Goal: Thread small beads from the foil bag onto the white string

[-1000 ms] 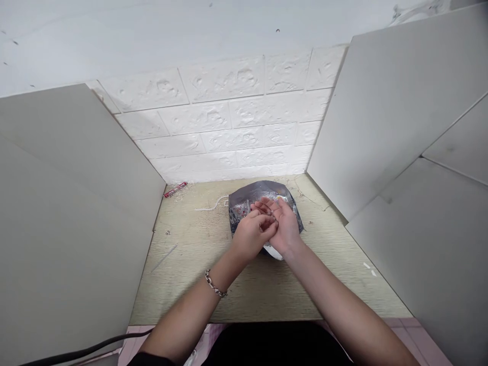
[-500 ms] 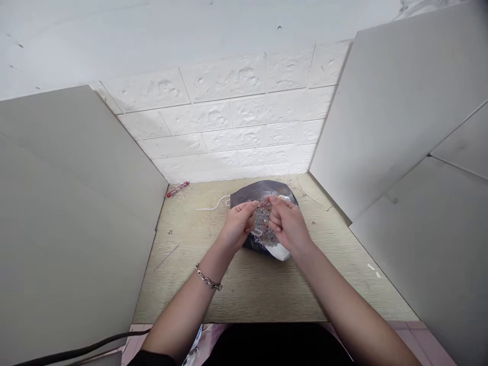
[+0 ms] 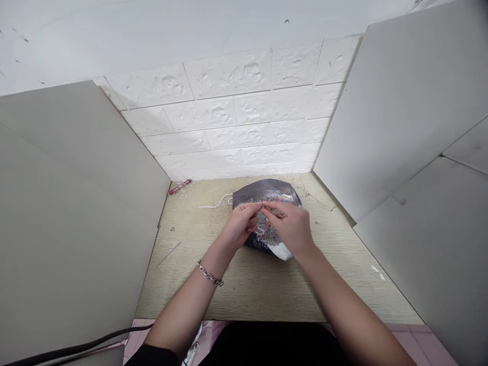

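Over an opened dark bag (image 3: 263, 189), my two hands meet at the fingertips. Small mixed beads (image 3: 269, 231), clear, pink and yellow, lie in the bag. My left hand (image 3: 244, 221), with a chain bracelet (image 3: 210, 274) on its wrist, pinches with thumb and forefinger. Against it my right hand (image 3: 292, 223) pinches too, its fingertips touching the left ones. Whatever is between the fingertips is too small to make out. A white corner of the bag (image 3: 281, 251) shows below my right hand.
A string of white beads (image 3: 215, 203) trails left of the bag. On the wooden table (image 3: 229, 295) also lie a red wrapper (image 3: 180, 187), a thin clear stick (image 3: 168, 254), thin thread (image 3: 320, 201) and white scraps (image 3: 378, 273). Grey panels (image 3: 76, 203) stand on both sides.
My hands have come together; the right hand moved left, and its fingertips now touch the left ones. The view has shifted slightly.
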Tool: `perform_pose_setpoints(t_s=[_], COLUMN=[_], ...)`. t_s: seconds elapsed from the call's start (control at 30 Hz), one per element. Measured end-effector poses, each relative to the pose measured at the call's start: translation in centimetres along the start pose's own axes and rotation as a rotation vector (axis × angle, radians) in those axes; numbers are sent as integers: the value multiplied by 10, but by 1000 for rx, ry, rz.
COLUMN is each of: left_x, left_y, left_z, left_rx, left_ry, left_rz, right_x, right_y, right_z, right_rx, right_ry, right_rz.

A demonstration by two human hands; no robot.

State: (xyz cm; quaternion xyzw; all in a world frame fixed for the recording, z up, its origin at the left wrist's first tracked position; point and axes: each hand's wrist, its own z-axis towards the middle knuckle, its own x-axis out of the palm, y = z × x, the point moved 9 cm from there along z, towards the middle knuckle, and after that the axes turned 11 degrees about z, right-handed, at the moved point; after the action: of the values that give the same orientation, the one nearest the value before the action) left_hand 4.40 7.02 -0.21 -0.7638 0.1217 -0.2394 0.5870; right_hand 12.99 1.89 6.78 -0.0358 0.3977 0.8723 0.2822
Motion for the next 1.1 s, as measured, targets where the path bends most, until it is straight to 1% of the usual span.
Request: perform_pose_setpoints(t_s=[0.13, 0.27, 0.33, 0.43, 0.53, 0.7, 0.8, 0.9, 1.0, 1.1], left_x=[-1, 2, 5, 6, 4, -1, -6, -12, -14, -11], left_y=[-1, 1, 3, 2, -2, -7, -12, -21, -37, -53], left_z=[0, -1, -2, -3, -3, -2, -3, -5, -10, -17], left_rx=[18, -13, -32, -33, -2, 51, 88, 151, 267, 423], left_ry=[11, 35, 57, 60, 51, 16, -38, -106, -160, -207], left_rz=[29, -29, -52, -64, -20, 98, 198, 366, 578, 762], right_x=[0, -3, -5, -6, -6, -4, -3, -1, 1, 4], right_y=[-2, -8, -9, -6, 0, 9, 10, 9, 7, 2], right_z=[0, -1, -1, 0, 0, -1, -1, -1, -2, -2], right_rx=[37, 157, 193, 174, 92, -51, -73, -81, -71, -10], right_ry=[5, -13, -32, -40, -45, -40, -27, -2, 29, 55], right_rz=[-19, 16, 45, 48, -4, -93, -111, -112, -106, -76])
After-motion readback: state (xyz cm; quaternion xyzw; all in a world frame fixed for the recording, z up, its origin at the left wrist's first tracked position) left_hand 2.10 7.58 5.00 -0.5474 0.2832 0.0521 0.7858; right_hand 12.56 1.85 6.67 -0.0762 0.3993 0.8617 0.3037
